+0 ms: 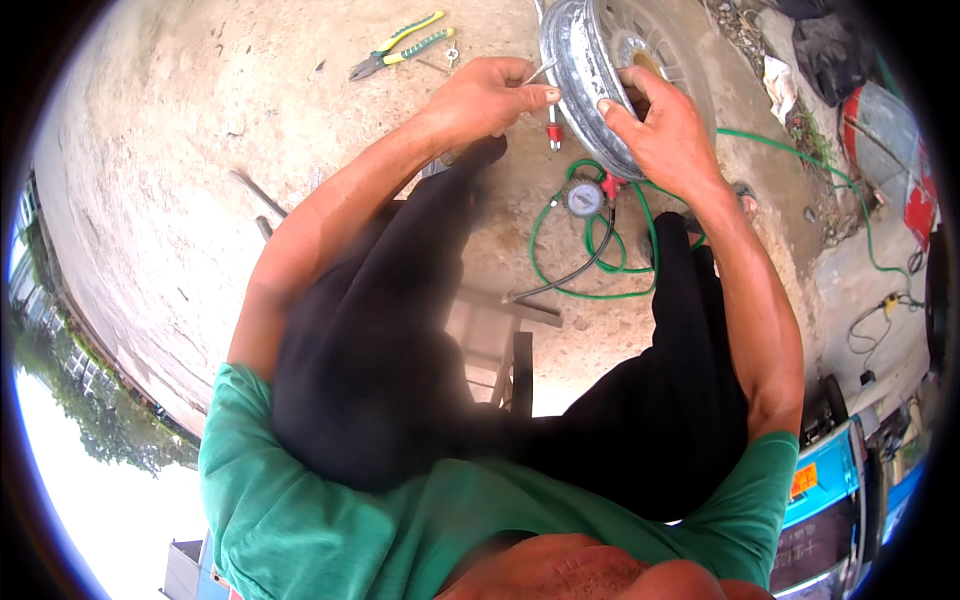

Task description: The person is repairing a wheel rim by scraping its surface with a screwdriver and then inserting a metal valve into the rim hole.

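A scuffed silver wheel rim (577, 62) stands on edge on the ground in front of me. My right hand (665, 130) grips its near right side, thumb on the outer edge and fingers reaching inside. My left hand (490, 100) is closed at the rim's left side. Between its thumb and forefinger is a thin pale metal piece (541, 72), its tip against or very near the rim; its exact kind is unclear. Below the rim lie a round pressure gauge (584, 198) with a red fitting (611, 185) and a metal tool with a red end (555, 136).
Pliers with yellow-green handles (405, 47) lie at the far left of the rim. A green hose (540, 268) coils between my feet and runs off right. Under me is a low stool frame (490, 340). A red-and-grey container (890, 140) stands far right.
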Demonstrator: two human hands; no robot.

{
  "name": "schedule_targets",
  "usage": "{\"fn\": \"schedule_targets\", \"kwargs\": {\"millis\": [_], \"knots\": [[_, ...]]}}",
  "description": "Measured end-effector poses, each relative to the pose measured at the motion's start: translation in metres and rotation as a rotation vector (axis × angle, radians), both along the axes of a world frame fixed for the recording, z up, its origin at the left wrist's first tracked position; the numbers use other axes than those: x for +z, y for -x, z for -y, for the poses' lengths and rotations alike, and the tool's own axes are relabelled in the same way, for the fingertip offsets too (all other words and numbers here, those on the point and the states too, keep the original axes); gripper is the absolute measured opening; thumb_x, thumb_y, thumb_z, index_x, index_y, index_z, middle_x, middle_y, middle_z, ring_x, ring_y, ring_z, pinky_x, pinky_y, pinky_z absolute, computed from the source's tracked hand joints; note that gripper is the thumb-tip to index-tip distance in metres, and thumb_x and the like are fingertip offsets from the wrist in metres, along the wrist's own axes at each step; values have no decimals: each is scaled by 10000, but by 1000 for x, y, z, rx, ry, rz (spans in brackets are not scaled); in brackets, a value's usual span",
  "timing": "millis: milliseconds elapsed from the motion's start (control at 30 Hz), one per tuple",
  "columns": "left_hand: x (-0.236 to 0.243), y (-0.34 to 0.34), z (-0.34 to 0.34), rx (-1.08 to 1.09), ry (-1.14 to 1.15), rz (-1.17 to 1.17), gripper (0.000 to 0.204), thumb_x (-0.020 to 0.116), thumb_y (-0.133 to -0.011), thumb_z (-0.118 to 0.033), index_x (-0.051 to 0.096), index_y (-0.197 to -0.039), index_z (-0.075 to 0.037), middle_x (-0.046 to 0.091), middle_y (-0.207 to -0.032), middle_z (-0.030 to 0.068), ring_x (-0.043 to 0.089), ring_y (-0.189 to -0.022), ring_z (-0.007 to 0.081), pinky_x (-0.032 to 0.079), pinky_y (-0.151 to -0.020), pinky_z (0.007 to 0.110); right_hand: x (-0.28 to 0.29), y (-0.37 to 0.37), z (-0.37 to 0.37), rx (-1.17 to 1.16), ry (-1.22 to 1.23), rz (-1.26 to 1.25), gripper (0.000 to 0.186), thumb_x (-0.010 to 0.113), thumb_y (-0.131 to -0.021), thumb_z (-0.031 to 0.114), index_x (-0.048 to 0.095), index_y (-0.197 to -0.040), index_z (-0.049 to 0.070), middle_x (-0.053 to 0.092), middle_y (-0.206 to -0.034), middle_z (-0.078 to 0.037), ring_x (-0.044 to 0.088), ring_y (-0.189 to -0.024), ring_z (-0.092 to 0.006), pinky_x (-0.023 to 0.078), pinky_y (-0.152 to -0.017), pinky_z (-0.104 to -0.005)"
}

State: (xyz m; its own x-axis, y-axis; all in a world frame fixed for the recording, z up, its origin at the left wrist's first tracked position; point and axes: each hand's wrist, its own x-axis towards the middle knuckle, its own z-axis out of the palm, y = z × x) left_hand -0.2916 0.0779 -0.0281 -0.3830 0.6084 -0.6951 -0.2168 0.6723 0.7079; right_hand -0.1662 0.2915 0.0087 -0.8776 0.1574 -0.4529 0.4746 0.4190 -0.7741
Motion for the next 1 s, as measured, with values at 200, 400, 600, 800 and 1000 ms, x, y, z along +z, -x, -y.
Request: {"fn": "schedule_targets", "kwargs": {"millis": [200,400,600,800,1000], "knots": [[-20,-10,-11,352,-208,421,256,703,-992,-256,687,-974,0,722,-854,84,484,-539,85,396,-499,274,-12,-24,-4,-4,-84,-202,424,739,-889,202,652,-1259,14,698,-1207,-187,693,-1067,-329,540,-933,-400],[-30,-2,-6,424,-241,500,251,671,-1009,-241,660,-976,7,719,-899,128,425,-524,94,376,-497,293,-36,-81,-37,130,-335,-197,304,763,-889,182,684,-1140,30,678,-1139,-143,666,-1036,-357,526,-906,-440],[-26,4,-15,686,-279,635,263,612,-1036,-234,641,-1032,27,699,-937,145,400,-582,121,391,-560,320,27,-22,-53,119,-372,-202,274,747,-918,235,700,-1085,23,702,-983,-168,667,-932,-396,528,-805,-445],[-45,4,-23,655,-221,634,319,567,-1067,-282,644,-1059,27,692,-891,140,451,-596,140,434,-559,335,49,-3,-38,260,-464,-83,301,710,-950,319,693,-1072,44,700,-878,-213,674,-832,-421,524,-753,-483],[-47,16,0,383,2,469,637,499,-1047,-590,653,-1121,24,688,-916,112,481,-624,149,464,-592,363,22,-22,-47,158,-458,-153,398,731,-936,409,693,-1076,38,700,-835,-219,688,-791,-419,530,-703,-488]]}}
